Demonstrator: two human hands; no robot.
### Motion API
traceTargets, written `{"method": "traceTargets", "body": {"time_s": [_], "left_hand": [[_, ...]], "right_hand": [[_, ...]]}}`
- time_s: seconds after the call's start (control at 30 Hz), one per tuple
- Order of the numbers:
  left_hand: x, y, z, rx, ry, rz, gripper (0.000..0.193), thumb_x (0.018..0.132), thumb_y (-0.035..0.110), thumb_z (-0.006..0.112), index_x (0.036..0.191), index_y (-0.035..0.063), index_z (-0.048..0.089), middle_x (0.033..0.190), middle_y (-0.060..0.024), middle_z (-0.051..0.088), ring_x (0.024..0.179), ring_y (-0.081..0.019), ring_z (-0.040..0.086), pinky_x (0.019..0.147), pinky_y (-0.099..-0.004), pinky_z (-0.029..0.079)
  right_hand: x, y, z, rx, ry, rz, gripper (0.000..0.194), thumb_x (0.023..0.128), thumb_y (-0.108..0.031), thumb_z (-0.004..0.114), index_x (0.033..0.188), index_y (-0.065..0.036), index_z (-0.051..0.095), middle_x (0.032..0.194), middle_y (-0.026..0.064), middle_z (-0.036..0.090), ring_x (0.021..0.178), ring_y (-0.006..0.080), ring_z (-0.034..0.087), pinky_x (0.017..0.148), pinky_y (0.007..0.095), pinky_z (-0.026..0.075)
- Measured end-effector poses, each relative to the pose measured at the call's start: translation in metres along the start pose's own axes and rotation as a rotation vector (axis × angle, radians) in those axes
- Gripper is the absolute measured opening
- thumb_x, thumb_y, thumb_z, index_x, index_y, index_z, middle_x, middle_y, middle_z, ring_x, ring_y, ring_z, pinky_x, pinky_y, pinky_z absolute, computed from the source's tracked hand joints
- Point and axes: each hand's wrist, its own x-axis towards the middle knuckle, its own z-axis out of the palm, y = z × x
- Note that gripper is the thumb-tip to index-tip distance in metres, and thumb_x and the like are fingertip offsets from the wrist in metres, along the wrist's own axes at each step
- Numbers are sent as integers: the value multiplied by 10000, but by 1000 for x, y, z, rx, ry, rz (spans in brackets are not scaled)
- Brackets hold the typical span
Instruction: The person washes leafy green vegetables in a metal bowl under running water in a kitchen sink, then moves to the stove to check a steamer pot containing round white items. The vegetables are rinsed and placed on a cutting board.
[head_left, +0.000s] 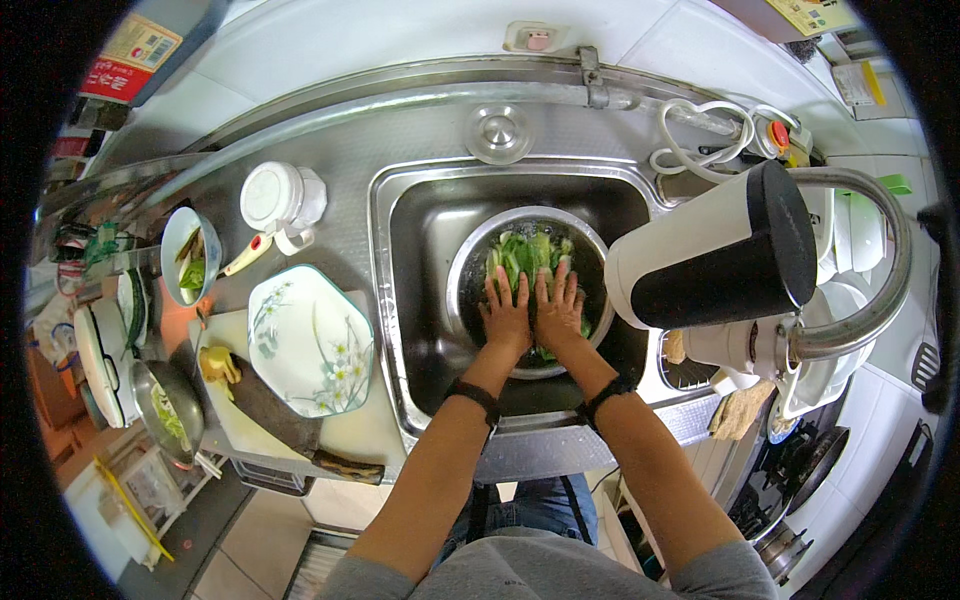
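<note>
A round stainless steel basin (455, 289) stands in the metal sink (420, 345), with green leafy vegetables (529, 251) in it and what looks like water around them. My left hand (508, 311) lies palm down on the leaves, fingers spread and pointing away from me. Close beside it, my right hand (559, 307) presses on the same greens in the same pose. Neither hand grips anything that I can make out. The leaves beneath the palms are mostly hidden. A dark band circles each wrist.
Left of the sink, a floral plate (307, 337) rests on a cutting board (262, 435) with a cleaver (277, 409) and ginger (219, 365). A bowl (190, 255) and a metal pan (165, 409) hold vegetables. A faucet-mounted filter (712, 255) juts over the sink's right side.
</note>
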Motion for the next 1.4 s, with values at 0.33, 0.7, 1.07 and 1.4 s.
{"method": "traceTargets", "body": {"time_s": [0.33,0.7,1.07,1.4], "left_hand": [[15,-40,8,-761,284,-73,786,761,275,654,1339,28,182,1360,-202,213,1258,-361,197,1004,-425,255],[18,-9,-18,-1175,-288,-351,1156,586,612,674,1378,83,20,1397,-177,173,1271,-314,222,983,-457,273],[-43,-1,-57,-1228,-275,-114,825,660,381,733,1298,54,326,1257,-85,440,1115,-223,434,895,-338,358],[-80,-28,-74,-1036,-239,32,461,817,341,501,1178,55,503,1164,-76,506,1080,-205,446,907,-322,339]], "right_hand": [[82,73,89,1479,323,-118,449,793,-323,574,1180,-109,498,1275,243,374,1101,396,438,882,423,387],[37,13,-1,1703,-543,614,832,790,-695,205,1386,-121,121,1435,147,66,1310,326,93,1018,495,143],[-53,8,-90,1975,-472,356,852,789,-700,243,1328,-41,276,1343,188,280,1171,291,337,979,390,253],[-95,-9,-107,1252,-96,-83,845,794,-422,485,1239,205,134,1060,254,537,982,336,538,854,364,422]]}}
